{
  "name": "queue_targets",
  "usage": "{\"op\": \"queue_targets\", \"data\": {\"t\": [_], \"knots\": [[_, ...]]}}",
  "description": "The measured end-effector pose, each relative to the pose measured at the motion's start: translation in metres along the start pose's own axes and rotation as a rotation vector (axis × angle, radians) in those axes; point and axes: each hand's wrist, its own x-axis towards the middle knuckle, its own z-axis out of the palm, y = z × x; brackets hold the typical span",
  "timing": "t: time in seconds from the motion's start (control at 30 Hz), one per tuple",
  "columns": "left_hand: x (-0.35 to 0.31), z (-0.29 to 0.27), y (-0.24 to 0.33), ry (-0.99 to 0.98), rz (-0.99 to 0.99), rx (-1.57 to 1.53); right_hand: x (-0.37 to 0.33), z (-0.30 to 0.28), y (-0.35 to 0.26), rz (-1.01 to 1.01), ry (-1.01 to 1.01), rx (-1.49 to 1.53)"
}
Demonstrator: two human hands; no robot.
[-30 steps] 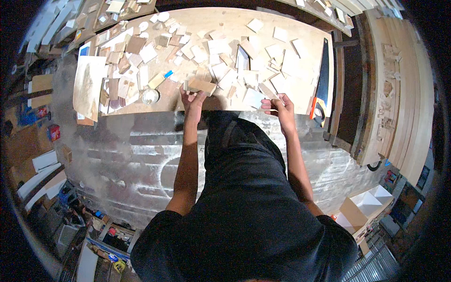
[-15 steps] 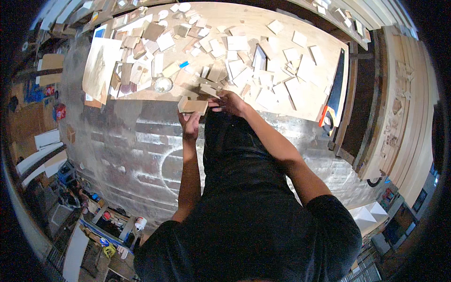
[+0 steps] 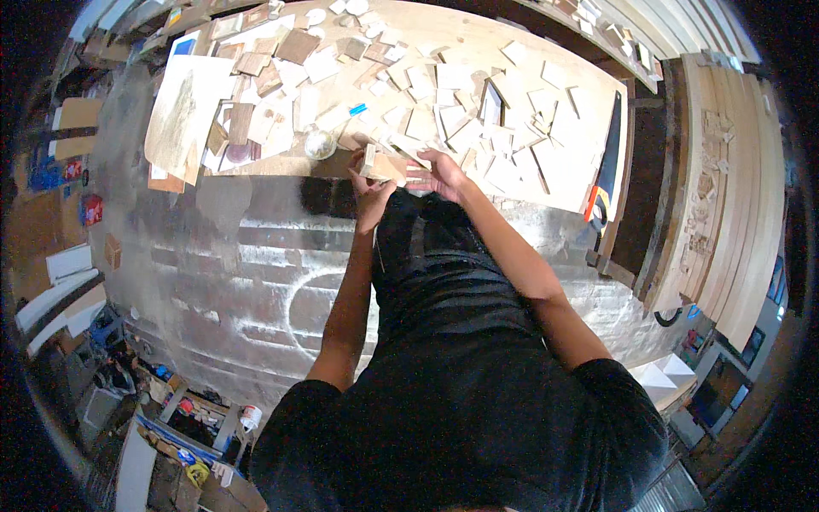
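Observation:
My left hand (image 3: 370,200) is closed around a small wooden assembly (image 3: 384,166), made of flat pale pieces that meet at an angle. It is held just over the near edge of the board, close to my body. Right beside it is my right hand (image 3: 442,175), its thumb and fingers pinching a small pale wood piece (image 3: 409,152) next to the assembly. The fingers partly hide that piece. A round pale container (image 3: 320,143) stands on the board, left of my hands. Beyond it lies a small blue object (image 3: 357,109).
Many loose wood offcuts (image 3: 299,45) cover the pale board (image 3: 456,19). A handsaw (image 3: 607,162) with an orange-and-black handle lies along its right edge. Long timber planks (image 3: 725,188) are stacked at the right. A pale panel (image 3: 183,119) overhangs the left end.
Both hands have shifted right relative to the body, with the assembly turned in my left hand. My right hand has rotated, its small piece now beside the assembly. The view has shifted slightly.

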Motion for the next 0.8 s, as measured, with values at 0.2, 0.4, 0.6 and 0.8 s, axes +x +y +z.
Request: {"op": "queue_targets", "data": {"t": [0.2, 0.4, 0.6, 0.8], "knots": [[0.007, 0.009, 0.043, -0.174, 0.039, 0.017, 0.010, 0.001, 0.022, -0.046, 0.019, 0.091], [0.013, -0.008, 0.031, -0.191, 0.120, 0.200, 0.015, 0.007, 0.037, -0.145, 0.179, 0.040], [0.014, -0.025, 0.014, -0.058, 0.289, 0.627, 0.018, 0.021, 0.055, -0.216, 0.345, -0.089], [0.017, -0.043, -0.015, -0.029, 0.306, 0.640, 0.028, 0.019, 0.045, -0.224, 0.344, -0.263]]}}
